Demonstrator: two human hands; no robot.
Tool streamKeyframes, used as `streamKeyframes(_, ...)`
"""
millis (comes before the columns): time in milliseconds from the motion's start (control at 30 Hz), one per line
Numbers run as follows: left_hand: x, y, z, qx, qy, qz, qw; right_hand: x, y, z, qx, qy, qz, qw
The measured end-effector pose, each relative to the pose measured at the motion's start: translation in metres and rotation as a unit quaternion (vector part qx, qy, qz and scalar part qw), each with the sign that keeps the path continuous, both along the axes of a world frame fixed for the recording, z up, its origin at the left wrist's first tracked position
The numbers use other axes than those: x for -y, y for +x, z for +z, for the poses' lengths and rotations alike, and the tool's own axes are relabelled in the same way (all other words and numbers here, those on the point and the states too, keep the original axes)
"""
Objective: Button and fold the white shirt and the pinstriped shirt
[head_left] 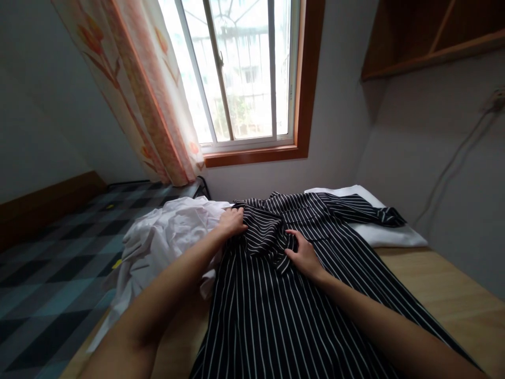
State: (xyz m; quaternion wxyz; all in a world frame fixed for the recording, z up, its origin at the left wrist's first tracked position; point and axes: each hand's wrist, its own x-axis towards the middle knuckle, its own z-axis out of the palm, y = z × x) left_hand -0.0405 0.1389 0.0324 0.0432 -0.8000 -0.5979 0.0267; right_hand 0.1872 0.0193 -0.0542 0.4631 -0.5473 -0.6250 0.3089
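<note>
A long black dress with white stripes (276, 310) lies spread over a wooden tabletop, its collar end towards the window. One sleeve is folded inward across the chest; the other stretches out to the right. At the folded sleeve's outer edge, near the shoulder, my left hand (233, 221) is closed on the cloth with bent fingers. My right hand (305, 255) curls its thumb and fingers round the cuff end of that same sleeve. Beside my left forearm sits a crumpled heap of white cloth (169, 226).
Flat white fabric (394, 237) lies under the dress's right sleeve. The wooden tabletop (453, 284) shows at the right. A bed with a dark checked cover (51, 284) stands at the left. Behind are a curtain (153, 105), a window (248, 79) and a wall shelf (434, 58).
</note>
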Motion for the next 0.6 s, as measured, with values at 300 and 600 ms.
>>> streamKeyframes(300,-0.053,0.035,-0.003,-0.02,-0.056,-0.136,0.989,0.019,-0.001,-0.003,-0.015,0.16,0.013,0.987)
streamKeyframes(600,-0.09,0.015,0.018,0.042,-0.08,-0.105,0.99,0.033,-0.003,0.009,-0.123,0.15,-0.111,0.975)
